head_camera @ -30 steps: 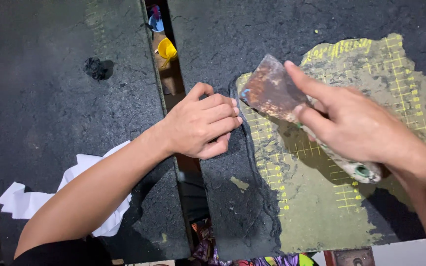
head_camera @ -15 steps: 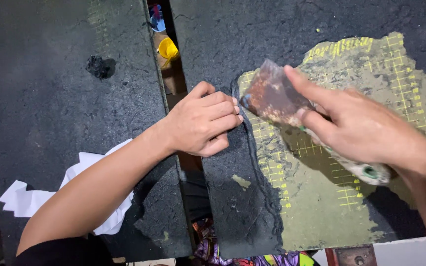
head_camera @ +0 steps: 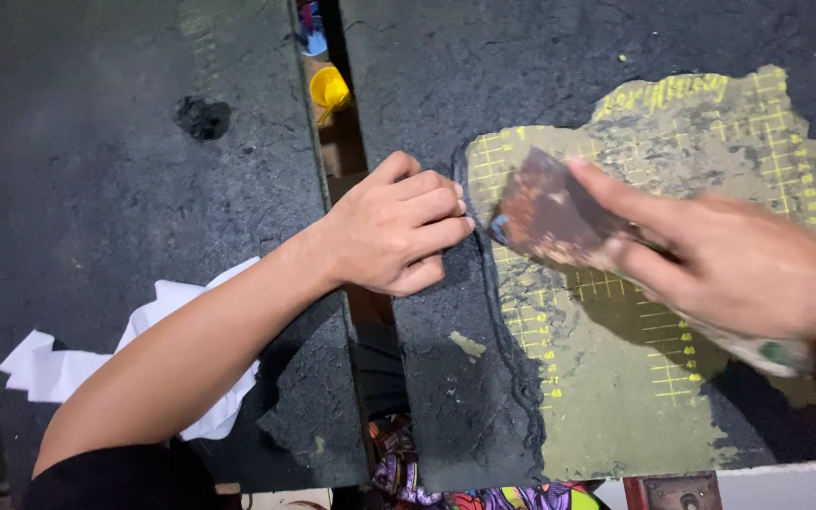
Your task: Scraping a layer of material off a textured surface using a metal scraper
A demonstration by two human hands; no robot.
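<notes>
My right hand (head_camera: 729,264) grips a scraper (head_camera: 559,222) with a rusty flat blade and a pale handle with a green end. The blade lies tilted on a green gridded mat (head_camera: 616,378), at the edge of a black crusted layer (head_camera: 455,378) that covers the mat's left part. My left hand (head_camera: 394,231) rests with curled fingers on the black layer, its fingertips right next to the blade's left corner. The mat's green surface shows bare under and around the blade.
A second black-coated board (head_camera: 134,189) lies to the left, with a dark lump (head_camera: 202,117) on it. A gap between the boards shows a yellow cup (head_camera: 329,90) below. Crumpled white paper (head_camera: 59,368) lies under my left forearm. Colourful cloth (head_camera: 484,496) shows at the bottom.
The blade has shifted slightly left and down toward my left hand's fingertips. My left hand has stayed in place.
</notes>
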